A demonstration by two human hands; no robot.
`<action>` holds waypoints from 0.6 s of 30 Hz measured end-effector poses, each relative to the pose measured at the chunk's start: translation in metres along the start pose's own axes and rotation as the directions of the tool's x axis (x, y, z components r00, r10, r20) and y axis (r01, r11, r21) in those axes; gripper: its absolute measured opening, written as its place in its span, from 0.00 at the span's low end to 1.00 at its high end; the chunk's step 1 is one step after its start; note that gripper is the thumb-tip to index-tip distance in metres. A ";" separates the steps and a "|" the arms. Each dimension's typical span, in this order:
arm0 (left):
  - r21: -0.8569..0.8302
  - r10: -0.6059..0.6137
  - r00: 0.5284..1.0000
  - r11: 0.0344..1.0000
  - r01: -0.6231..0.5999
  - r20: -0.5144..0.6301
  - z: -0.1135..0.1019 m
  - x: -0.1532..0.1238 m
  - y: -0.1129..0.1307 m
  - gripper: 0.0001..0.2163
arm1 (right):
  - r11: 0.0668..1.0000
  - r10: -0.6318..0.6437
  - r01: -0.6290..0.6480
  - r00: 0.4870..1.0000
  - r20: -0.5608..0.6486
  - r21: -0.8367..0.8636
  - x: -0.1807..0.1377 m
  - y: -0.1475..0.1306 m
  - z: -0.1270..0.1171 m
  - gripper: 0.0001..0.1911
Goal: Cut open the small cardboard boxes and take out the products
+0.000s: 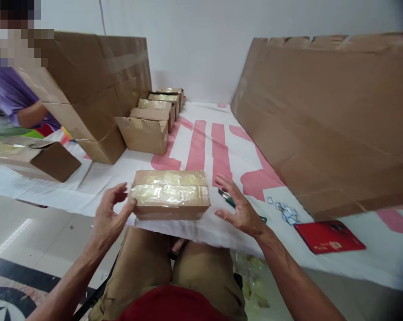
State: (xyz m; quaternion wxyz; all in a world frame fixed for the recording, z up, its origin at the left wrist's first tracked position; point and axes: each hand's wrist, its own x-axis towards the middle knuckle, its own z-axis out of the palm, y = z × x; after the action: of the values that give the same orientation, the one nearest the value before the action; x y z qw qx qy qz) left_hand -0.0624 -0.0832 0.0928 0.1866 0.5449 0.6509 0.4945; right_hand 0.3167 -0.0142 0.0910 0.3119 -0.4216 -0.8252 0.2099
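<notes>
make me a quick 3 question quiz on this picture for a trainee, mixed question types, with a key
1. True or false: the right hand is gripping the taped box.
2. Which of these lies to the right of the right hand?
a) row of boxes
b) red phone
c) purple sleeve
3. Fill in: the white cloth bears large ____ shapes.

Key:
1. False; it is open, apart from the box.
2. b
3. pink
</notes>
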 end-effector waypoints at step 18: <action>-0.298 -0.063 0.985 0.948 0.109 0.160 0.040 0.033 0.001 0.25 | 0.857 0.321 -0.413 0.895 -0.309 -0.309 -0.037 0.040 -0.034 0.19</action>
State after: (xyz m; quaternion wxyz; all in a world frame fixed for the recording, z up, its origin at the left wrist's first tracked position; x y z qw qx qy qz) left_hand -0.0418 -0.0365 0.0861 0.3379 0.5155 0.5742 0.5388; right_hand 0.3799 -0.0196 0.0783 0.2817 -0.6456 -0.7078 0.0541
